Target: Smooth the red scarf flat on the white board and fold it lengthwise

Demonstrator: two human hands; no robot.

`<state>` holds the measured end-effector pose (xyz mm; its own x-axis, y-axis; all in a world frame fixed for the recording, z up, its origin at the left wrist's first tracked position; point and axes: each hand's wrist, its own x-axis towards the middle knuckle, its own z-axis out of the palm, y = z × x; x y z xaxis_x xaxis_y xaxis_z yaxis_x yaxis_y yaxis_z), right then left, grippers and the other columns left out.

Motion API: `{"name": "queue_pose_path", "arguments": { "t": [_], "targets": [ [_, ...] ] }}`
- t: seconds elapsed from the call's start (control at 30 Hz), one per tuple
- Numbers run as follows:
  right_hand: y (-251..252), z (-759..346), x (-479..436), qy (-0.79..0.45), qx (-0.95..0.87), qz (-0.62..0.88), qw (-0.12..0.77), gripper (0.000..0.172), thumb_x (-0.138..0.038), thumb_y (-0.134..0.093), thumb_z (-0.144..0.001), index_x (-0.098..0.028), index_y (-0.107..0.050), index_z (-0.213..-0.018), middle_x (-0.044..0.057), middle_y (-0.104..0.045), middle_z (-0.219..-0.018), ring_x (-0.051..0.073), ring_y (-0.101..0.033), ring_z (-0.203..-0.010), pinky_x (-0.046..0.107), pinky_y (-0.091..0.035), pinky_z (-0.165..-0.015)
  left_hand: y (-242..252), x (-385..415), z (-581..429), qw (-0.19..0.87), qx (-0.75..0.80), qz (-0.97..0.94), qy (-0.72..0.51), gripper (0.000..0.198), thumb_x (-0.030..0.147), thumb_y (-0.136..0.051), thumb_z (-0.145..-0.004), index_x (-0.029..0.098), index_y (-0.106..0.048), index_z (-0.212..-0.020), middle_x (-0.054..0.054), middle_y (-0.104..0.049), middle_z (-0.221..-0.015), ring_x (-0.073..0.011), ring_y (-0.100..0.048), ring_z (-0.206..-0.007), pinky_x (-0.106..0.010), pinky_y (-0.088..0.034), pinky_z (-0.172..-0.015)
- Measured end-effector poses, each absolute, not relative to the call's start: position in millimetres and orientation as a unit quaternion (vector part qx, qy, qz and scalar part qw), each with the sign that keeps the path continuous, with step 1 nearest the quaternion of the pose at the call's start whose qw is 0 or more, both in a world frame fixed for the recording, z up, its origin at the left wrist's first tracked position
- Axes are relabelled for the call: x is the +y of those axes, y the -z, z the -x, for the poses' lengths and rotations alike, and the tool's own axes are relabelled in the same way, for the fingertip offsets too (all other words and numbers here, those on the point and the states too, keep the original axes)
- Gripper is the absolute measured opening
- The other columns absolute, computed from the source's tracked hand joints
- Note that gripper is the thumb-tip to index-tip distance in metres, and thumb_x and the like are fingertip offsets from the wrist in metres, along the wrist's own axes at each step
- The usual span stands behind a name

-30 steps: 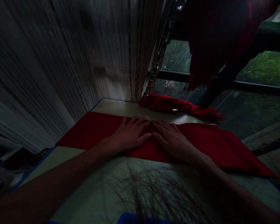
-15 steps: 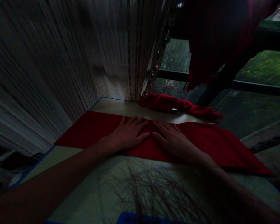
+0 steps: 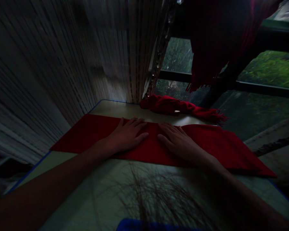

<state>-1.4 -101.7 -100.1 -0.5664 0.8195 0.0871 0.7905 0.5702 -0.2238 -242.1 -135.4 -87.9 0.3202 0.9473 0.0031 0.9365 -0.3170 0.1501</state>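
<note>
A long red cloth (image 3: 154,146), perhaps a folded scarf, lies flat across the table (image 3: 103,189). My left hand (image 3: 126,134) rests on it left of the middle, palm down with fingers spread. On the same cloth, a little to the right, my right hand (image 3: 175,139) lies flat with its thumb apart from the fingers. A gap of bare cloth separates the two hands. Neither hand grips anything. The cloth's right part looks slightly raised and layered.
Behind the cloth a bunched red scarf (image 3: 183,107) with fringe lies along the table's far edge. Dark red fringed fabric (image 3: 207,64) hangs before the window (image 3: 267,70). A string curtain (image 3: 110,57) borders the left. Loose hair and a blue object (image 3: 139,224) show at the bottom.
My left hand has slid left over the cloth, widening the gap between my hands. My right hand stays nearly in place. The whole view has shifted slightly.
</note>
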Motion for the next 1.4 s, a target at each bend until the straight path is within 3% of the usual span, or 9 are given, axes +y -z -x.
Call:
{"name": "queue_pose_path", "arguments": {
  "t": [0.3,0.57,0.8,0.97,1.2,1.4],
  "targets": [
    [103,10,-106,-0.078,-0.896,0.424,0.106,0.065,-0.055,-0.030,-0.107,-0.022,-0.037,-0.163,0.010,-0.035,-0.171,0.029,-0.024,-0.160,0.061,-0.018,-0.129,89,-139,233,0.049,0.561,-0.825,-0.055,0.065,0.060,-0.030,-0.109,0.030,-0.029,-0.166,-0.002,-0.024,-0.174,-0.0331,-0.020,-0.160,-0.068,-0.015,-0.126],
    [105,4,-103,-0.071,-0.876,0.462,0.121,0.065,-0.056,-0.032,-0.106,-0.023,-0.042,-0.160,0.011,-0.038,-0.170,0.030,-0.027,-0.159,0.062,-0.023,-0.128,89,-138,238,0.032,0.598,-0.799,-0.059,0.063,0.057,-0.033,-0.108,0.029,-0.033,-0.164,-0.003,-0.026,-0.173,-0.0361,-0.020,-0.160,-0.071,-0.016,-0.124],
    [103,8,-106,-0.073,-0.884,0.452,0.095,0.066,-0.055,-0.031,-0.107,-0.019,-0.039,-0.162,0.011,-0.036,-0.170,0.028,-0.026,-0.160,0.059,-0.019,-0.129,92,-139,235,0.053,0.574,-0.815,-0.053,0.064,0.060,-0.028,-0.109,0.030,-0.030,-0.165,-0.002,-0.024,-0.174,-0.0324,-0.018,-0.161,-0.067,-0.013,-0.127],
    [104,0,-101,-0.053,-0.868,0.483,0.104,0.066,-0.056,-0.031,-0.106,-0.018,-0.044,-0.159,0.014,-0.038,-0.169,0.029,-0.027,-0.160,0.059,-0.022,-0.129,91,-136,240,0.037,0.609,-0.790,-0.059,0.064,0.059,-0.031,-0.108,0.029,-0.033,-0.164,-0.004,-0.026,-0.173,-0.0363,-0.020,-0.160,-0.070,-0.017,-0.125],
    [104,13,-112,-0.070,-0.885,0.450,0.102,0.067,-0.057,-0.029,-0.107,-0.021,-0.039,-0.162,0.012,-0.033,-0.172,0.029,-0.023,-0.161,0.061,-0.017,-0.129,92,-142,231,0.053,0.572,-0.816,-0.057,0.068,0.065,-0.022,-0.107,0.030,-0.029,-0.166,-0.003,-0.023,-0.174,-0.0335,-0.015,-0.162,-0.069,-0.009,-0.127],
    [103,3,-106,-0.045,-0.861,0.498,0.099,0.066,-0.056,-0.030,-0.107,-0.019,-0.043,-0.160,0.014,-0.037,-0.170,0.031,-0.024,-0.160,0.062,-0.020,-0.128,93,-137,244,0.033,0.634,-0.770,-0.057,0.068,0.063,-0.025,-0.107,0.028,-0.032,-0.165,-0.004,-0.024,-0.174,-0.0393,-0.013,-0.161,-0.074,-0.012,-0.124]
  ]
}}
